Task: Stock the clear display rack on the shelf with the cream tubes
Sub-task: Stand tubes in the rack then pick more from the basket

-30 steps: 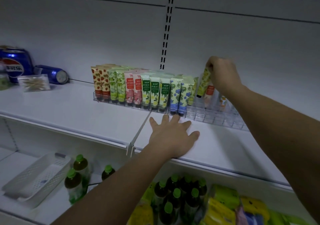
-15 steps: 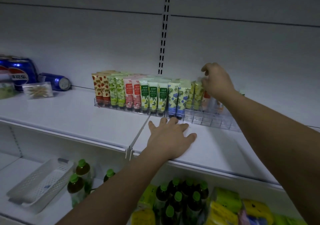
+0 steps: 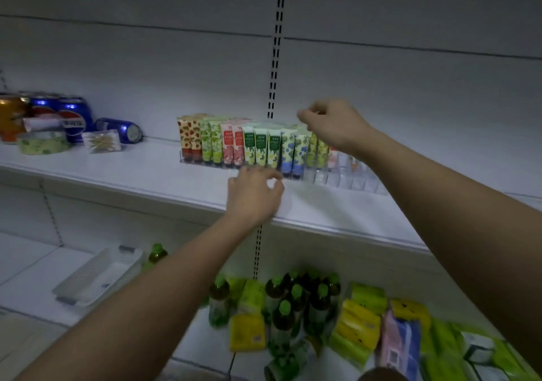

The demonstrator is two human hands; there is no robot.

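Observation:
A clear display rack [image 3: 353, 179] stands at the back of the white shelf [image 3: 123, 172]. Its left part holds an upright row of cream tubes [image 3: 261, 146] in strawberry, green, pink, white and blue prints. The last yellow-green tube [image 3: 321, 152] stands at the right end of the row. My right hand [image 3: 337, 125] hovers just above that end with fingers loosely curled and nothing in it. My left hand [image 3: 254, 194] is over the shelf's front part, just before the rack, fingers loosely bent and holding nothing. The rack's right compartments look mostly vacant.
Soda cans [image 3: 70, 115], a tape roll [image 3: 44, 145] and a swab packet [image 3: 101, 141] sit at the shelf's left end. On the lower shelf are a white basket [image 3: 99, 278], green-capped bottles [image 3: 281, 307] and tissue packs [image 3: 360, 322].
My right hand set the yellow-green tube into the rack, let go and lifted above the row. My left hand rose off the shelf and its fingers curled. The view tilted down.

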